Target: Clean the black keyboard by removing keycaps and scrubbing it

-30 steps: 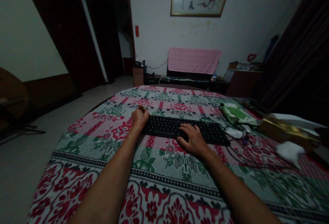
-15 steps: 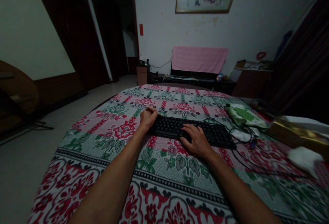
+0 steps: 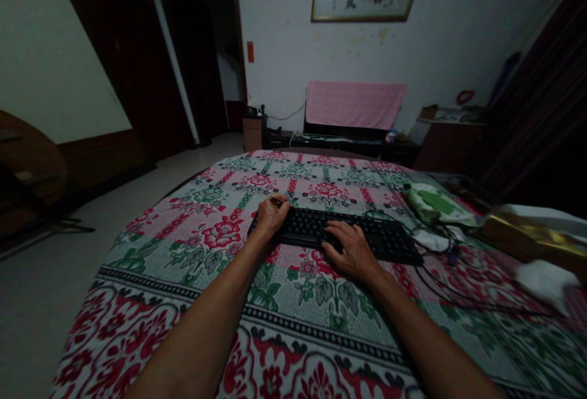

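Observation:
A black keyboard lies on the flowered tablecloth in front of me. Over its left part is my left hand, fingers curled together; whatever they may hold is too small and dark to make out. My right hand rests on the middle-right of the keyboard, fingers spread over the keys and thumb at the near edge. The keys beneath both hands are hidden.
Black cables run from the keyboard's right side. To the right are a green-and-white packet, a gold box and crumpled white tissue. A pink cloth hangs by the far wall.
My left hand has shifted right and slightly nearer along the keyboard, uncovering its left end. The right hand stays in nearly the same place.

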Motion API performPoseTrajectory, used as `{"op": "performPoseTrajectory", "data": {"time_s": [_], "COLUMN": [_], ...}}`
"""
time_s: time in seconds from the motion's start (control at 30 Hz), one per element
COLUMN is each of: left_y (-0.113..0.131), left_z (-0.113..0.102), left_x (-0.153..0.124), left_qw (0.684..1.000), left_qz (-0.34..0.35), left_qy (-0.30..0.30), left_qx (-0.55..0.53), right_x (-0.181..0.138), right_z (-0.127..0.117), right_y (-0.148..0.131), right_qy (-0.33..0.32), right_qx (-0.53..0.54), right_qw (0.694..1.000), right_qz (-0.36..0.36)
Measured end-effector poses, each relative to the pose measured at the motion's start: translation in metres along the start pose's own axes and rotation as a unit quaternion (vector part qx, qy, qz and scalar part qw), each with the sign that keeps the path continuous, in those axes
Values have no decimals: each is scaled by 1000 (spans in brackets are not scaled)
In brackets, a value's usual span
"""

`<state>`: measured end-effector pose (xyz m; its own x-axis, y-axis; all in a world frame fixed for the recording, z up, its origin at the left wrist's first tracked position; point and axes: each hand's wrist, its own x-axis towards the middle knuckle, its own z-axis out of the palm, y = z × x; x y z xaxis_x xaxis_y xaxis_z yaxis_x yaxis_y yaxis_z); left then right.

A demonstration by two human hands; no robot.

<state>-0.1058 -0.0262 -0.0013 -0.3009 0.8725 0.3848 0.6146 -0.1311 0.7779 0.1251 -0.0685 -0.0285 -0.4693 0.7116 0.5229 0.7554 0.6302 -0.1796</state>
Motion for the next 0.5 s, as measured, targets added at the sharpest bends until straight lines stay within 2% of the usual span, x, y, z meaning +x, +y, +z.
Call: {"op": "performPoseTrajectory", "data": {"time_s": [0.13,0.3,0.5], "left_y": [-6,-7,-5], "left_z": [-6,-23,-29], "left_x": [4,10,12], "left_qw": [999,992,988], "left_qz": [-2,-46,-80], "left_qy": [15,76,62], "left_qx": [36,87,119], "right_x": [0,0,0], "right_z": [0,1,2], "right_y": [1,2,3], "right_qy": [1,6,7], "right_qx": [2,4,5], "right_qw": [1000,1000,1000], "right_qz": [-1,-3,-7]}}
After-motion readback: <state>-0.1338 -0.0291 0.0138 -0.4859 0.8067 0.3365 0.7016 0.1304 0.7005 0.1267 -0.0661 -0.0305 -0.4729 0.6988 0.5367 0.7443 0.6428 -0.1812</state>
